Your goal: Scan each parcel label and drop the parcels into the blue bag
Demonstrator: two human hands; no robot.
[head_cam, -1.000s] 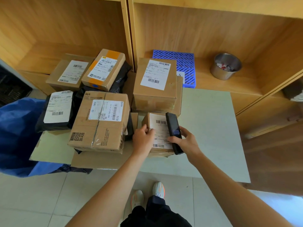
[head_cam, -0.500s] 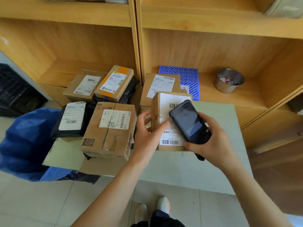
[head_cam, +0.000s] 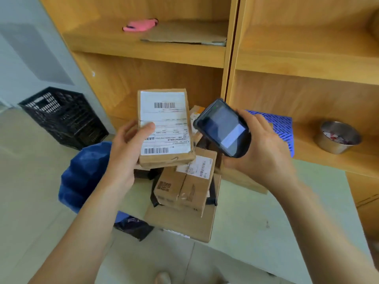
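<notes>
To scan cleanly, the handheld scanner (head_cam: 223, 129) should probably face a barcode squarely while the cardboard parcel (head_cam: 166, 128) is held steady. At frame centre the left hand (head_cam: 125, 152) grips that parcel, thumb on its label; the right hand (head_cam: 260, 148) clasps the scanner. The blue bag (head_cam: 86, 173) sits lower left.

A pale table (head_cam: 256, 218) carries a stack of cardboard parcels (head_cam: 184, 187). The wooden shelf (head_cam: 338, 160) behind it holds a blue perforated mat (head_cam: 283, 128) and a steel bowl (head_cam: 336, 138). On the floor (head_cam: 24, 171) stand a black crate (head_cam: 61, 117) and the blue bag (head_cam: 86, 173).
</notes>
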